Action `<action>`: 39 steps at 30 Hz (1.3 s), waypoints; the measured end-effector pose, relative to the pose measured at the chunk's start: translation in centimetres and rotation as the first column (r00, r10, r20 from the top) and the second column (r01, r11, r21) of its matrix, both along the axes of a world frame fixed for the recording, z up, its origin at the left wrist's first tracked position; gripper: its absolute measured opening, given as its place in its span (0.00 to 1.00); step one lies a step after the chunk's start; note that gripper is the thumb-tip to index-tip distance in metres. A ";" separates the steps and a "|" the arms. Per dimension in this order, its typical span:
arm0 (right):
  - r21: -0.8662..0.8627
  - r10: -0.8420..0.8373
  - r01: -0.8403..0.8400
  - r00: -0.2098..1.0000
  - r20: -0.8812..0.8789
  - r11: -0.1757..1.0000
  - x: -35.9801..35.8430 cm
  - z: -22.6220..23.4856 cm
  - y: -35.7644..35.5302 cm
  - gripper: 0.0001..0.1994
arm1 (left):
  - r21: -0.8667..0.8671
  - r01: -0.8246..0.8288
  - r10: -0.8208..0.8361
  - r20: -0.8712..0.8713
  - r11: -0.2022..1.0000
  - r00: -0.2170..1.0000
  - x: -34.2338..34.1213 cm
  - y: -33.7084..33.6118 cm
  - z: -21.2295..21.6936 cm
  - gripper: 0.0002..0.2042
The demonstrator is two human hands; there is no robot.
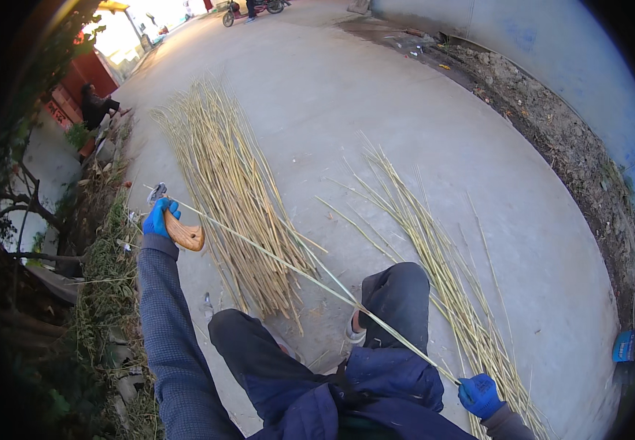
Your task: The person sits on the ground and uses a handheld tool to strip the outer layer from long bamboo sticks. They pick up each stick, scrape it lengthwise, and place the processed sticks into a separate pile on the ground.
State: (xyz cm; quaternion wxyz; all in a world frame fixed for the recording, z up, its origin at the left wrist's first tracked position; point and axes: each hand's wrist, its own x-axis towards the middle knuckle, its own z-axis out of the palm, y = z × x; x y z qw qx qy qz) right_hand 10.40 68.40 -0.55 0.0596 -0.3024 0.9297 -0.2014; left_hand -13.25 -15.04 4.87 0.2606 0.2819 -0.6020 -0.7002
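Observation:
My left hand, in a blue glove, is closed round a hand tool with a curved wooden handle and a metal head. A long thin stalk slants from the tool's head across my knees to my right hand. That hand, also gloved in blue, is closed on the stalk's lower end. A second greenish stalk crosses it near my knee. Just beyond my feet lies a large bundle of straw-coloured stalks. A smaller, looser pile of stalks spreads on the right, close to my right hand.
Grey concrete ground surrounds the piles. Weeds and rubble line the left edge, where a person sits farther off. A dirt strip follows the pale wall on the right. A blue container stands there.

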 end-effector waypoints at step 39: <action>0.719 -0.676 0.437 0.734 0.061 0.540 -8.0 -23.9 10.3 0.09 | 0.113 0.616 -0.575 0.518 0.780 0.633 4.3 15.4 -11.5 0.40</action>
